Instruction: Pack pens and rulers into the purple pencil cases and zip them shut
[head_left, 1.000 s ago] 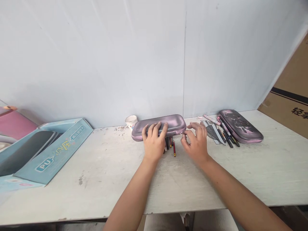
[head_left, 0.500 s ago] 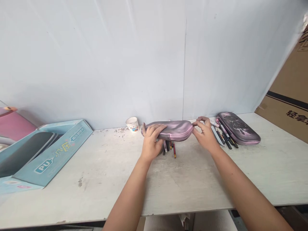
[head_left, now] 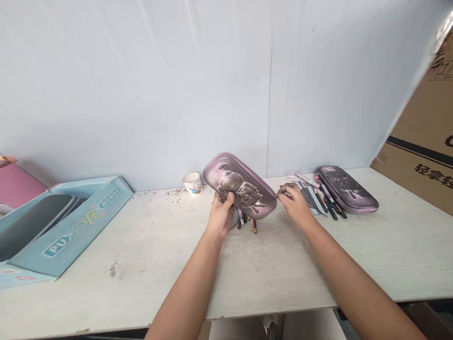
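Pink-purple hard-shell pencil case [head_left: 240,186], zipped shut, held up off the table and tilted, embossed cartoon face toward camera, its lower right end higher than the table. Left hand [head_left: 221,215] grips it from below, fingers curled around the lower edge, thumb hidden behind the case. Right hand [head_left: 293,203] sits at the case's right end, thumb and forefinger pinched together; whatever lies between the fingertips [head_left: 281,192] is too small to make out. Beneath the case, a bunch of pens [head_left: 246,222] lies partly hidden, count unclear, one red pencil [head_left: 255,227] among them. Right on the white table [head_left: 141,264]: a second pencil case [head_left: 347,190], one pile of pens [head_left: 327,202], uncountable. Farther left: one paper cup [head_left: 192,183], one blue box [head_left: 71,226], cut off by the frame edge. Cardboard carton [head_left: 417,156] at right, also cut off, behind the table.
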Demonstrator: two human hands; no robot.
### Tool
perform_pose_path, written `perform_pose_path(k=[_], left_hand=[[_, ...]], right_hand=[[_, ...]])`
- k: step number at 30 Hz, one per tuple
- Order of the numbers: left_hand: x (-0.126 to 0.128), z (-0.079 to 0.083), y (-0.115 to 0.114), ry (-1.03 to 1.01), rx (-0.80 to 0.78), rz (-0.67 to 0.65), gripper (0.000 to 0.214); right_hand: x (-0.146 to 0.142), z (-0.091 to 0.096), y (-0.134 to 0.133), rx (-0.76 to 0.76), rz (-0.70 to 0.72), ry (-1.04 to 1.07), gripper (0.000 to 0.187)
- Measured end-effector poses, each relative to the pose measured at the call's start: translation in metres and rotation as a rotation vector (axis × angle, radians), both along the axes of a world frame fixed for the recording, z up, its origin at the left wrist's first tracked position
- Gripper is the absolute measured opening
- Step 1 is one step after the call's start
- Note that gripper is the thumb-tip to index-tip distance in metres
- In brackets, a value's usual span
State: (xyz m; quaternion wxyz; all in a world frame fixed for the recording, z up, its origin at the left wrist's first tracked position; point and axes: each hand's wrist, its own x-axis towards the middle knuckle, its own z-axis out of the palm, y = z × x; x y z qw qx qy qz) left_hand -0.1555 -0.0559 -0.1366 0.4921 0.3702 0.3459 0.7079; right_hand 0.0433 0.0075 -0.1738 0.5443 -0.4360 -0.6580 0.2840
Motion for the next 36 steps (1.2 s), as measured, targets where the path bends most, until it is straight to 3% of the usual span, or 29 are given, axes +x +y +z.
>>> perform_pose_path(k=[4,10,15,19,23,28,33,36], left_hand=[[-0.009,-0.008,0.001,0.2,-0.189,-0.085,0.045],[-0.009,0.0,-0.002,0.147,-0.056,-0.04,0.045],[-0.009,0.005,-0.004,0.004,0.002,-0.024,0.041],[-0.001,-0.002,-0.003,-0.157,-0.029,-0.03,0.033],[0.012,-0.011,-0.003,-0.279,-0.093,-0.09,0.028],[0.01,-0.009,-0.004,-0.292,-0.121,-0.103,0.028],[0.006,-0.008,-0.005,-0.083,-0.259,-0.081,0.032],[0.014,-0.01,-0.008,-0.022,-0.28,-0.057,0.037]], right_hand=[[0.007,0.003,0.001,-0.051,-0.066,-0.006,0.01],[0.015,0.009,0.004,-0.023,-0.064,0.013,0.011],[0.003,0.009,-0.006,-0.193,0.194,0.185,0.013],[-0.019,0.01,-0.024,-0.401,0.433,0.43,0.01],[-0.034,0.01,-0.036,-0.519,0.509,0.6,0.016],[-0.028,0.008,-0.03,-0.49,0.476,0.541,0.027],[-0.014,0.012,-0.02,-0.408,0.305,0.647,0.031],[-0.015,0.015,-0.025,-0.314,0.271,0.575,0.028]])
